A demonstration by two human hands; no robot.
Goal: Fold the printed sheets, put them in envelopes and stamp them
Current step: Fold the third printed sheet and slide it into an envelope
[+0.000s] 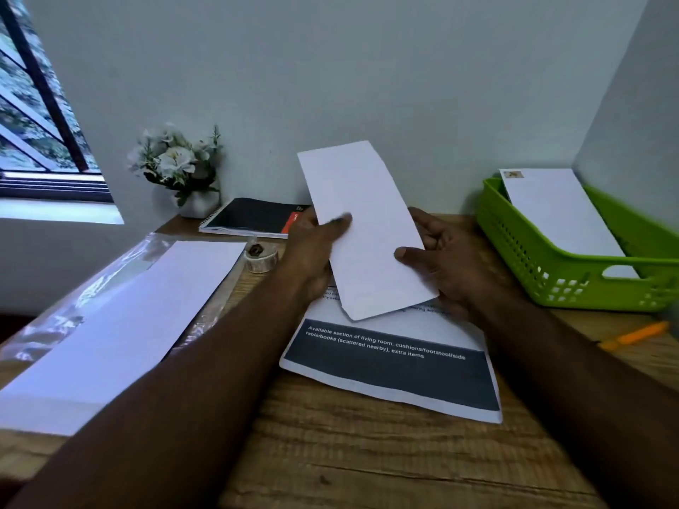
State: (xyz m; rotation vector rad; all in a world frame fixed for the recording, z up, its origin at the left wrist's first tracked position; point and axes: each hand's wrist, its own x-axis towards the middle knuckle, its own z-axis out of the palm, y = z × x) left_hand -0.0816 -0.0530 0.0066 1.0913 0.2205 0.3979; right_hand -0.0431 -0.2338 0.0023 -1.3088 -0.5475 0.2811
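Note:
Both my hands hold a long white envelope (363,229) upright and tilted above the desk. My left hand (316,247) grips its left edge with the thumb on the front. My right hand (441,259) holds its right edge, thumb on the face. Under it lies a stack of printed sheets (397,365) with a dark band and white text. A pack of blank envelopes (121,321) in clear plastic lies at the left. A roll of stamps (260,256) sits behind it. A stamped envelope (562,214) rests in the green basket (543,262).
A spiral notebook (257,216) and a white pot of flowers (180,167) stand against the back wall. An orange pen (635,336) lies at the right on the wooden desk (367,457). A window is at the far left.

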